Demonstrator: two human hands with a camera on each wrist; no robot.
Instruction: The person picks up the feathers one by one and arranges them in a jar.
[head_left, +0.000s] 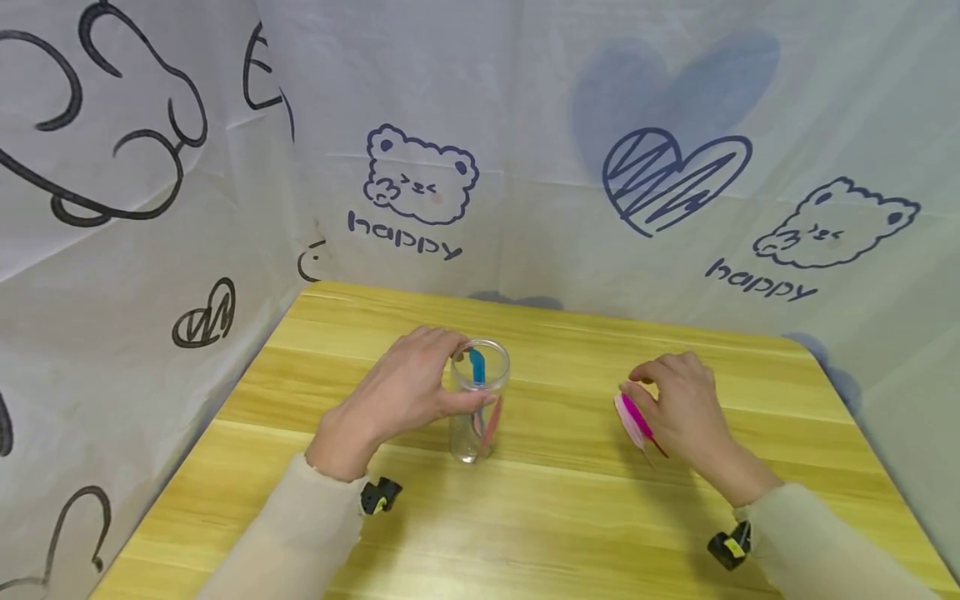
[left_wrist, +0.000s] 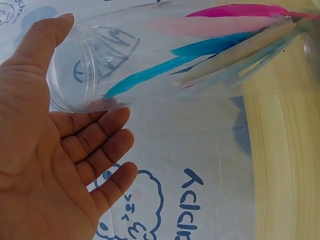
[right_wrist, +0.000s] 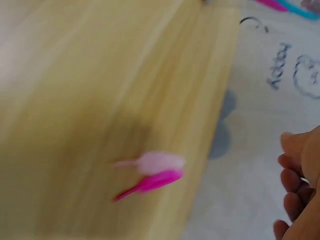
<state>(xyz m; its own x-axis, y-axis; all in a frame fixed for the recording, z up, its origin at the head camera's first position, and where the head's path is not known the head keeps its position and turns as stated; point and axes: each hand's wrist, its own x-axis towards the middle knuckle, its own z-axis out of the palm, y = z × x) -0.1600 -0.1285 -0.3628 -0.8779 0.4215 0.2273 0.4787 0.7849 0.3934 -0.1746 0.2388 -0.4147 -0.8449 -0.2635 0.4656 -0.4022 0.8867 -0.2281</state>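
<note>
A clear cup (head_left: 461, 433) stands upright on the table, and my left hand (head_left: 408, 387) holds it near the rim between thumb and fingers. Several feathers are inside it; the left wrist view shows a blue feather (left_wrist: 150, 72), a pale pink feather (left_wrist: 215, 26), a magenta feather (left_wrist: 240, 10) and a tan feather (left_wrist: 235, 55). On the right, my right hand (head_left: 678, 404) hovers above the table with fingers loosely bent and nothing in them. Below it, a light pink feather (right_wrist: 159, 162) and a bright magenta feather (right_wrist: 160, 181) lie side by side on the wood.
The wood-grain table (head_left: 555, 517) meets white cloth (head_left: 525, 208) printed with bears and hearts at the back, with more cloth (head_left: 150, 275) along the left. A small black camera (head_left: 380, 496) is strapped to the left wrist, another camera (head_left: 729, 548) to the right.
</note>
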